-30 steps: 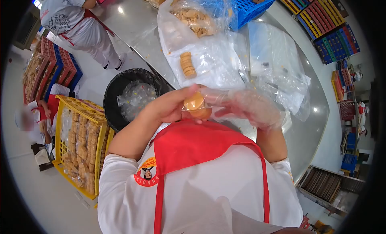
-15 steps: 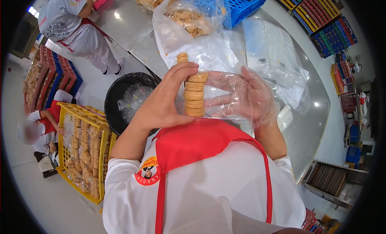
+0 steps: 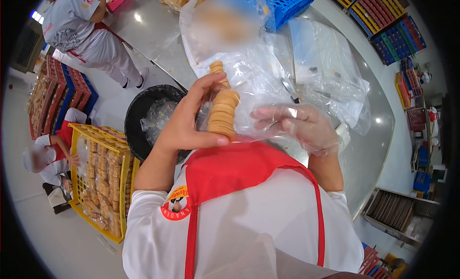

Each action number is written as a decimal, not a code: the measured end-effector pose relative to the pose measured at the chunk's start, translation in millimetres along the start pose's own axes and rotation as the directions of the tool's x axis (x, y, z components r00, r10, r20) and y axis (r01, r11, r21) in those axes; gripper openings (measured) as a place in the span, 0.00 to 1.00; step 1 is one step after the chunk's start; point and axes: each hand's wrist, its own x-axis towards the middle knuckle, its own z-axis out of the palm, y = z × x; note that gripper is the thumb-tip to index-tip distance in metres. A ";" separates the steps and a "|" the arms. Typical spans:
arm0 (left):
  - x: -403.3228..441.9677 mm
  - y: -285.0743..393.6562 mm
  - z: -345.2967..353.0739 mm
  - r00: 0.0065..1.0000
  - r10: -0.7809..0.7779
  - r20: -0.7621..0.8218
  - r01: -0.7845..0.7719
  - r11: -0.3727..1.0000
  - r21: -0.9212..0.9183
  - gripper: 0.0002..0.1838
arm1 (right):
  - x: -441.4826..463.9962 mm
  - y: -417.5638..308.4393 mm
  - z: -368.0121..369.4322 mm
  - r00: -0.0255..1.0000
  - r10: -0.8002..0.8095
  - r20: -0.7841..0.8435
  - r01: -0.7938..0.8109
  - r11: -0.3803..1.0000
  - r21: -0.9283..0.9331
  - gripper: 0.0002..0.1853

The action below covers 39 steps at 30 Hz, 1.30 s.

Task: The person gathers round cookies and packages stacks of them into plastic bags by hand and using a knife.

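My left hand (image 3: 189, 118) is wrapped round a clear bag of round, flat biscuits (image 3: 223, 115), thumb below and fingers above. The biscuits stand in a stack, and a smaller column of biscuits (image 3: 217, 68) shows just beyond my fingers. On my right hand (image 3: 304, 128) is a clear plastic glove. Its fingers are bent and pinched together at the bag's loose film, right of the biscuits. Beneath both hands lies white and clear plastic sheeting (image 3: 235, 63) on the metal table (image 3: 369, 149). A narrow metal blade with a dark handle (image 3: 289, 89) lies beyond my right hand.
Flat clear bags (image 3: 321, 58) lie at right, with a blue crate (image 3: 292, 8) behind. At left stand a black-lined bin (image 3: 132, 118) and a yellow crate (image 3: 120, 233) of packed biscuits. Two people (image 3: 72, 25) (image 3: 55, 152) are at left. A blurred patch covers the table's far middle.
My right hand's fingers were stretched out beside the bag and are now bent together. The biscuit stack has tilted and shifted slightly left in my left hand.
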 end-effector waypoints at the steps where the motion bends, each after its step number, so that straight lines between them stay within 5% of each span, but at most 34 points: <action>1: -1.4 -4.9 -2.0 0.998 -0.057 0.025 0.059 0.992 -0.108 0.55 | -1.5 0.6 0.0 0.998 -0.049 0.049 0.051 0.998 -0.034 0.38; 4: -16.1 -15.2 1.8 0.968 -0.237 0.081 0.250 0.895 -0.370 0.58 | -5.2 6.7 -9.7 0.961 -0.175 0.214 0.200 0.975 -0.101 0.40; 7: -23.8 -19.9 11.0 0.944 -0.288 0.163 0.330 0.842 -0.426 0.51 | -0.7 6.3 3.7 0.947 -0.082 0.312 0.096 0.995 -0.029 0.30; 10: -32.3 -23.7 20.9 0.913 -0.355 0.199 0.407 0.796 -0.447 0.51 | 2.3 5.7 16.1 0.926 0.059 0.373 0.012 0.983 -0.183 0.37; 16: -35.6 -21.6 19.4 0.879 -0.404 0.254 0.470 0.826 -0.311 0.51 | 9.3 21.1 10.1 0.900 0.041 0.433 0.131 0.925 -0.358 0.39; 19: -22.8 -17.6 22.3 0.865 -0.448 0.225 0.493 0.841 -0.224 0.52 | -6.3 18.6 4.6 0.943 0.203 0.265 -0.203 0.979 -0.026 0.34; 22: 2.0 -23.4 24.2 0.919 -0.355 0.171 0.357 0.934 0.020 0.49 | -41.8 29.1 -18.3 0.968 0.121 -0.221 -0.103 0.990 0.093 0.30; 24: 19.1 -43.2 22.6 0.969 -0.215 0.122 0.165 0.930 0.328 0.47 | -55.7 35.9 -26.8 0.767 0.036 -0.641 -0.056 0.998 -0.011 0.24; 27: 38.0 -70.7 35.4 0.997 -0.035 0.075 -0.012 0.839 0.544 0.47 | -75.4 52.7 -37.2 0.490 -0.067 -0.869 -0.154 0.975 -0.161 0.22; 30: 54.6 -91.4 57.3 0.993 0.049 0.103 -0.105 0.748 0.655 0.49 | -85.0 64.9 -33.1 0.476 -0.052 -0.878 0.014 0.999 -0.051 0.18; 34: 54.8 -112.3 67.0 0.970 -0.048 0.237 -0.163 0.595 0.787 0.52 | -75.4 75.2 -20.3 0.453 -0.026 -0.891 0.014 1.000 -0.022 0.16; 39: 51.6 -93.9 53.3 0.979 0.135 0.151 -0.201 0.541 0.817 0.56 | -63.5 74.7 -17.4 0.495 0.006 -0.869 -0.007 1.000 0.003 0.15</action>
